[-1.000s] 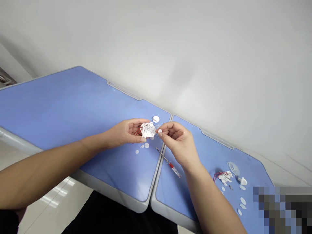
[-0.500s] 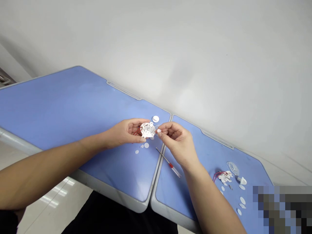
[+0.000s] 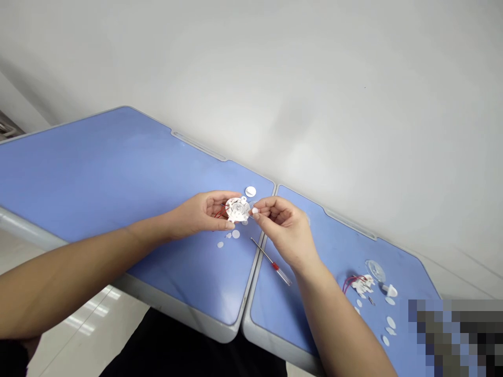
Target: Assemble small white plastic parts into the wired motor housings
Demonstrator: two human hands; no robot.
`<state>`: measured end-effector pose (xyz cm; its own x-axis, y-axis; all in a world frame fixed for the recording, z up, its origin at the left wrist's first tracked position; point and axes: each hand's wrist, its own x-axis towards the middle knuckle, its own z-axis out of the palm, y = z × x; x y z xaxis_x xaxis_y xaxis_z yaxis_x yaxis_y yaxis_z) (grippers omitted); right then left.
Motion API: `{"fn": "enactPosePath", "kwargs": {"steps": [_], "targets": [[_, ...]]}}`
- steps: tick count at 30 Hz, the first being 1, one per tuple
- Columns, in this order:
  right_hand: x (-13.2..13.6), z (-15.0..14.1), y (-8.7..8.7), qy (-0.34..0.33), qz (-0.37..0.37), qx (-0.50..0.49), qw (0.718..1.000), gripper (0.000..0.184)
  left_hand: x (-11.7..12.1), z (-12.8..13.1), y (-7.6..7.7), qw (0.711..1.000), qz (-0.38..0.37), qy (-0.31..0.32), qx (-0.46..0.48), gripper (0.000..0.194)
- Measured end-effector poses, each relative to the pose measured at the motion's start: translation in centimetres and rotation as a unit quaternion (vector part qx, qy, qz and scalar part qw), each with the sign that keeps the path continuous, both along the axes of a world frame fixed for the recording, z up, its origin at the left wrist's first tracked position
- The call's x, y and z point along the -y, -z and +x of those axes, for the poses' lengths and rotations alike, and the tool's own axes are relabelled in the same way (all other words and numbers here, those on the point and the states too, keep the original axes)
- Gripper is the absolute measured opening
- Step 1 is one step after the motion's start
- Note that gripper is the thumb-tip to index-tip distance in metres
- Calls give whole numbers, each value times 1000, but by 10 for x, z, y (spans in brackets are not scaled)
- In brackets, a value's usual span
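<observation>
My left hand [image 3: 202, 212] holds a small white round plastic part [image 3: 237, 209] with red wires just above the blue table [image 3: 118, 173]. The fingers curl around its left side. My right hand [image 3: 285, 225] is pinched at the part's right edge, its fingertips touching it; what it holds, if anything, is too small to name. Below the hands lie small white discs [image 3: 234, 234] and a thin screwdriver with a red and clear handle [image 3: 272, 262].
A white round cap [image 3: 250, 191] lies behind the hands. At the right on a second blue table [image 3: 314, 272] sits another white part with red wires [image 3: 361, 284], a clear dome [image 3: 375, 269] and several white discs [image 3: 390, 322]. A white wall rises behind.
</observation>
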<state>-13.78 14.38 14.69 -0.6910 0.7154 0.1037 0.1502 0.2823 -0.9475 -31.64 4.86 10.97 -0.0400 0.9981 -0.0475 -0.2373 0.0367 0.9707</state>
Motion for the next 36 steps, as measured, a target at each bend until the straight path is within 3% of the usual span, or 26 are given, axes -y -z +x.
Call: {"fn": "enactPosePath", "kwargs": {"steps": [25, 28, 32, 36], "targets": [[4, -2, -3, 11, 23, 25, 999, 9, 0, 0, 0, 1000, -6, -6, -1, 73], [1, -1, -3, -12, -93, -32, 995, 9, 0, 1, -1, 1000, -10, -7, -3, 72], [-5, -1, -4, -32, -333, -113, 935, 11, -1, 1, 0, 1000, -2, -2, 3, 73], [-8, -3, -7, -17, -424, -130, 896, 17, -1, 0, 2, 1000, -3, 1, 1, 73]]}}
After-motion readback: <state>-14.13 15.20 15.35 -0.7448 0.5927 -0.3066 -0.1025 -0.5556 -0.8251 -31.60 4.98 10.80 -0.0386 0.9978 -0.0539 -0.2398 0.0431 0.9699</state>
